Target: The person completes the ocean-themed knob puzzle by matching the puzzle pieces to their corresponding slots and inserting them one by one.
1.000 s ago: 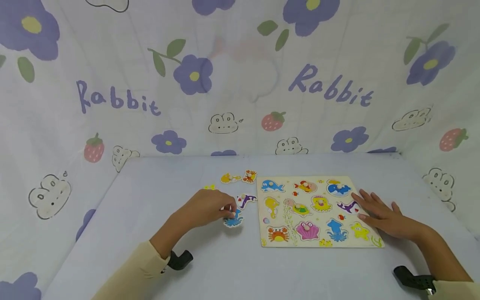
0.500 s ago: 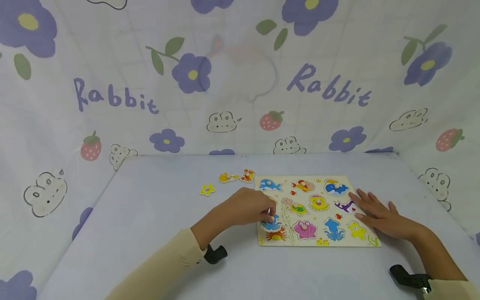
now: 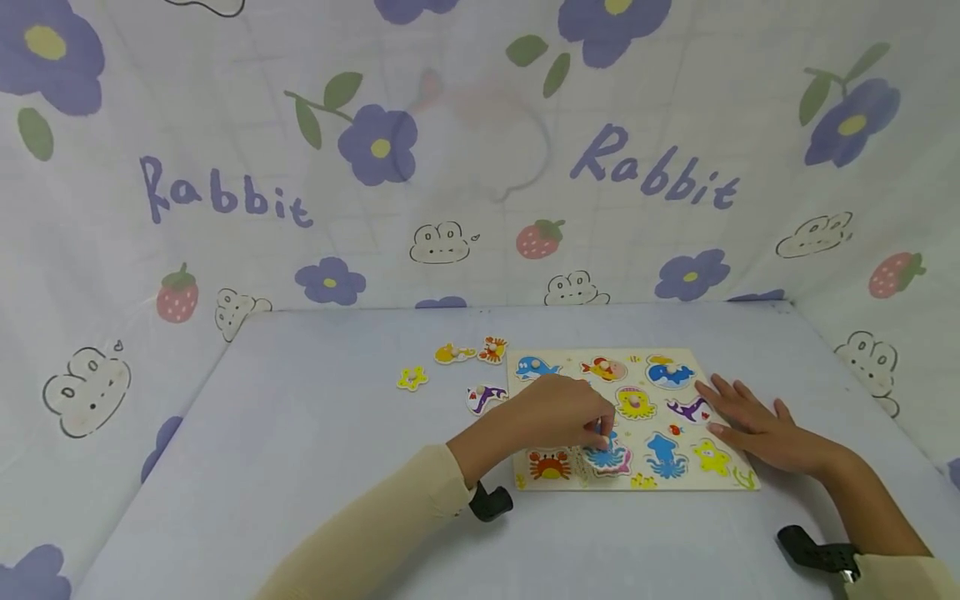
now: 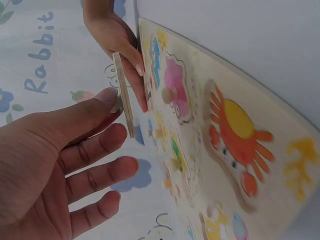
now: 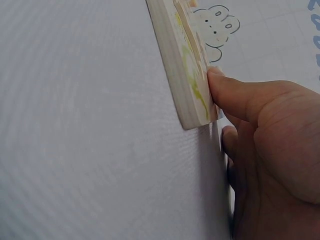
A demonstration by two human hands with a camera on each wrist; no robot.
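My left hand (image 3: 558, 412) pinches a blue squid puzzle piece (image 3: 606, 459) between thumb and index finger. It is held above the pink shell (image 3: 626, 468) on the wooden puzzle board (image 3: 637, 437). In the left wrist view the squid piece (image 4: 124, 95) appears edge-on, its face hidden, with the other fingers loosely bent below. My right hand (image 3: 765, 429) rests at the board's right edge with fingers spread. The right wrist view shows that thumb on the board's corner. A squid-shaped place (image 3: 666, 457) and a yellow star place (image 3: 711, 457) lie on the board's near right.
Left of the board lie a purple-and-white sea-animal piece (image 3: 486, 398), a yellow star piece (image 3: 412, 379), a yellow seahorse piece (image 3: 453, 353) and a crab piece (image 3: 492, 350). Several knobbed pieces sit in the board. A printed curtain (image 3: 465, 183) hangs behind the table.
My left hand has carried the squid piece rightward from the table beside the board, past the crab picture, to over the shell. My right hand has stayed at the board's edge.
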